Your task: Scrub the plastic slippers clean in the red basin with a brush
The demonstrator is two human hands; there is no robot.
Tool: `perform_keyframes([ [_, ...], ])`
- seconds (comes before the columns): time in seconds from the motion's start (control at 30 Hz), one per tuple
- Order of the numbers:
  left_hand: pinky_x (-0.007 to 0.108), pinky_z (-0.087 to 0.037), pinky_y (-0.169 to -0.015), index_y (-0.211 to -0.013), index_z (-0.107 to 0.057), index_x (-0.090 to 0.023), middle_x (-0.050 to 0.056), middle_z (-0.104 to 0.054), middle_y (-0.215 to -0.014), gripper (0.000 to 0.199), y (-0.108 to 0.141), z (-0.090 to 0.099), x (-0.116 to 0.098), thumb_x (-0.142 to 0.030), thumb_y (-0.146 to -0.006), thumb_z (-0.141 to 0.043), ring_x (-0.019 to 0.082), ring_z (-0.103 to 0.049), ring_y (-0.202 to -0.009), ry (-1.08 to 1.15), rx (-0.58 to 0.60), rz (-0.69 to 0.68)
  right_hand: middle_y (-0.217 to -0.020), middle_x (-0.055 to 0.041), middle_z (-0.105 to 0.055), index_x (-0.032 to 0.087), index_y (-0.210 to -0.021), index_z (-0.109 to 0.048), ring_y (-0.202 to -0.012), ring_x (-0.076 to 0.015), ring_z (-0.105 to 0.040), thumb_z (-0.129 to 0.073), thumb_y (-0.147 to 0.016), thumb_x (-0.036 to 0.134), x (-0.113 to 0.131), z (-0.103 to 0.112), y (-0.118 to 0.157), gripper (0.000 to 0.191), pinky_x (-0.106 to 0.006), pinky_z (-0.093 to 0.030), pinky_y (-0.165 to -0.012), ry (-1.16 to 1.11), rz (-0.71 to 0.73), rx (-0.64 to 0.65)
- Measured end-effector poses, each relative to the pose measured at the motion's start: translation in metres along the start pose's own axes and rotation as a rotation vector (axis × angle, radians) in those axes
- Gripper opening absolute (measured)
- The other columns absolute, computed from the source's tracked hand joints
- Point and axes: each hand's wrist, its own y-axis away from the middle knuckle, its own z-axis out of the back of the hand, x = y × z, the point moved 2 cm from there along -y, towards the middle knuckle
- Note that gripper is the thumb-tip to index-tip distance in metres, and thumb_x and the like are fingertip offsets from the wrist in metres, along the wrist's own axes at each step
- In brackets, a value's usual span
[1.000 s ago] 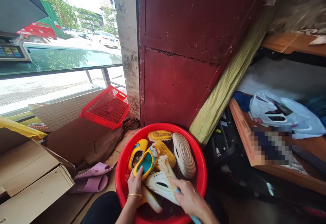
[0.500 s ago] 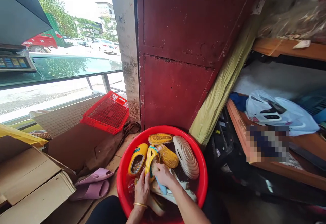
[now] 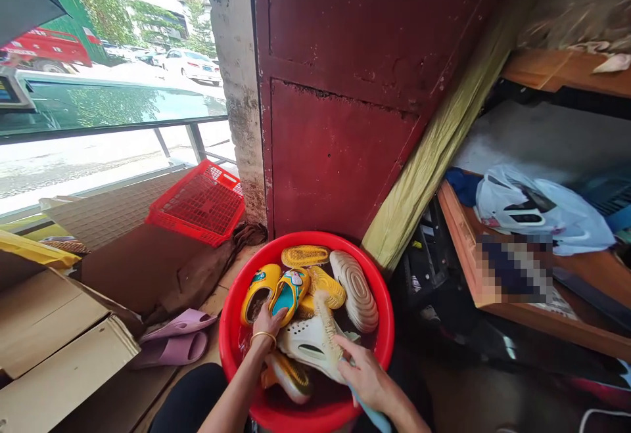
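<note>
Inside the red basin point(image 3: 225, 354), from the head view, the left hand point(image 3: 270, 320) is clamped on one teal-lined yellow clog point(image 3: 296, 280), a second yellow clog point(image 3: 266, 276) right beside it! At the basin's near right, the right hand point(image 3: 367, 374) grips one brush point(image 3: 324, 318), bristles over one holey white clog point(image 3: 300, 341). Two pink slippers point(image 3: 182, 347) lie left of the basin; one red crate point(image 3: 200, 203) sits beyond them.

Left fingers point(image 3: 280, 315) hold a yellow clog point(image 3: 290, 294), right fingers point(image 3: 349, 347) a brush point(image 3: 326, 325).
</note>
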Motion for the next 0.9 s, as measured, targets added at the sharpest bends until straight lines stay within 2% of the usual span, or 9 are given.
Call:
perform_keyframes([
  [0.1, 0.045, -0.057, -0.094, -0.128, -0.064, -0.012, 0.024, -0.078, -0.120, 0.054, -0.008, -0.002, -0.004, -0.035, -0.080, -0.072, 0.039, -0.075, -0.114, -0.106, 0.032, 0.022, -0.105, -0.0060, -0.076, 0.027, -0.147, -0.061, -0.051, -0.0126, -0.063, -0.054, -0.088, 0.042, -0.018, -0.023, -0.012, 0.061, -0.022, -0.048, -0.048, -0.055, -0.019, -0.062],
  [0.23, 0.046, -0.057, -0.087, -0.129, -0.062, -0.008, 0.028, -0.078, -0.116, 0.053, -0.005, -0.001, -0.008, -0.040, -0.086, -0.066, 0.042, -0.077, -0.106, -0.203, 0.055, -0.001, -0.096, -0.0043, -0.071, 0.023, -0.145, -0.061, -0.045, -0.0115, -0.059, -0.052, -0.088, 0.047, -0.043, -0.046, -0.027, 0.062, -0.023, -0.046, -0.042, -0.184, -0.025, -0.153],
  [0.33, 0.044, -0.057, -0.088, -0.122, -0.062, -0.012, 0.023, -0.079, -0.112, 0.041, 0.002, 0.004, -0.020, -0.040, -0.092, -0.058, 0.037, -0.077, -0.105, -0.239, 0.051, -0.103, -0.081, 0.0005, -0.063, 0.019, -0.145, -0.058, -0.041, -0.0109, -0.052, -0.051, -0.086, 0.049, -0.062, -0.045, -0.035, 0.067, -0.024, -0.044, -0.040, -0.251, -0.050, -0.189],
  [0.43, 0.040, -0.055, -0.091, -0.125, -0.060, -0.018, 0.016, -0.079, -0.113, 0.035, 0.012, 0.008, -0.041, -0.036, -0.096, -0.050, 0.032, -0.076, -0.106, -0.249, 0.046, -0.280, -0.075, 0.0021, -0.060, 0.017, -0.149, -0.053, -0.041, -0.0118, -0.049, -0.048, -0.087, 0.053, -0.074, -0.043, -0.039, 0.072, -0.025, -0.044, -0.040, -0.263, -0.078, -0.198],
  [0.6, 0.042, -0.048, -0.110, -0.126, -0.065, -0.022, 0.014, -0.073, -0.134, 0.035, 0.028, 0.014, -0.071, -0.027, -0.093, -0.052, 0.030, -0.068, -0.125, -0.251, 0.059, -0.630, -0.083, -0.0038, -0.068, 0.022, -0.147, -0.056, -0.059, -0.0203, -0.064, -0.054, -0.086, 0.064, -0.078, -0.046, -0.039, 0.074, -0.030, -0.054, -0.050, -0.209, -0.060, -0.268],
  [0.7, 0.046, -0.045, -0.115, -0.119, -0.068, -0.023, 0.014, -0.074, -0.133, 0.033, 0.032, 0.024, -0.075, -0.022, -0.093, -0.048, 0.029, -0.069, -0.125, -0.249, 0.031, -0.822, -0.085, -0.0057, -0.069, 0.020, -0.143, -0.059, -0.065, -0.0231, -0.067, -0.054, -0.086, 0.064, -0.077, -0.046, -0.037, 0.072, -0.031, -0.056, -0.052, -0.236, -0.043, -0.320],
  [0.8, 0.044, -0.044, -0.117, -0.123, -0.066, -0.023, 0.014, -0.074, -0.136, 0.039, 0.030, 0.034, -0.069, -0.017, -0.093, -0.041, 0.026, -0.067, -0.127, -0.229, -0.033, -0.873, -0.084, -0.0039, -0.068, 0.021, -0.143, -0.059, -0.059, -0.0201, -0.065, -0.053, -0.088, 0.064, -0.076, -0.043, -0.034, 0.070, -0.029, -0.056, -0.049, -0.258, -0.039, -0.349],
  [0.9, 0.044, -0.046, -0.114, -0.125, -0.064, -0.020, 0.016, -0.074, -0.133, 0.037, 0.021, 0.042, -0.060, -0.022, -0.093, -0.045, 0.029, -0.067, -0.127, -0.218, -0.116, -0.785, -0.082, -0.0012, -0.067, 0.024, -0.145, -0.056, -0.049, -0.0157, -0.059, -0.051, -0.089, 0.064, -0.077, -0.042, -0.032, 0.069, -0.027, -0.054, -0.044, -0.276, -0.048, -0.348],
])
